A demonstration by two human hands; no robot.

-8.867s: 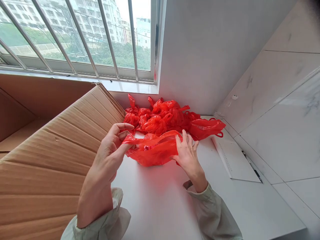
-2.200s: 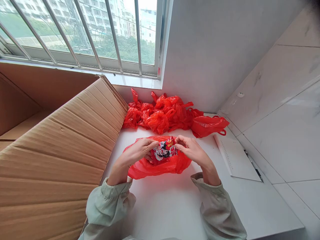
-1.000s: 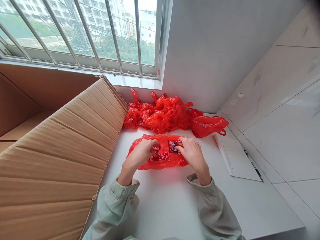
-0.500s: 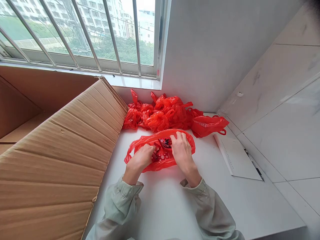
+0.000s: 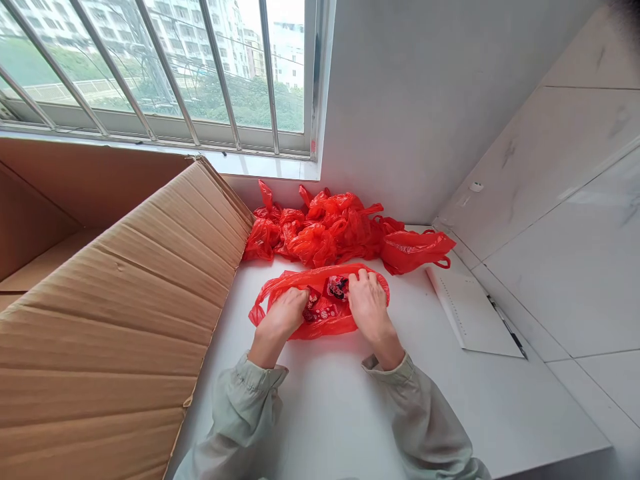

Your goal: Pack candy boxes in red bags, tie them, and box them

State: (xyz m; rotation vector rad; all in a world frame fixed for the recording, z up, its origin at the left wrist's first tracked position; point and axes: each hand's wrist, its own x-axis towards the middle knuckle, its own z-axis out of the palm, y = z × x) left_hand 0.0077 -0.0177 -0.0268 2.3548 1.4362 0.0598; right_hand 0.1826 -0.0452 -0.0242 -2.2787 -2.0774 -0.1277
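Observation:
A red plastic bag (image 5: 273, 290) lies open on the white table (image 5: 340, 413) in front of me. Inside it sit small printed red packets (image 5: 331, 299). My left hand (image 5: 283, 318) is pressed into the bag's left side, its fingers on the packets and the plastic. On the right side, my right hand (image 5: 367, 305) rests with fingers curled over the packets and the bag's rim. Whether either hand truly grips a packet is hidden by the fingers.
A heap of knotted red bags (image 5: 325, 230) lies against the wall behind. A large open cardboard box (image 5: 125, 300) borders the table on the left. White sheets and a pen (image 5: 505, 328) lie at the right by the tiled wall.
The empty bag I held open earlier now lies on the table with packets pushed inside. In the last second both hands moved deeper into the bag and closer together.

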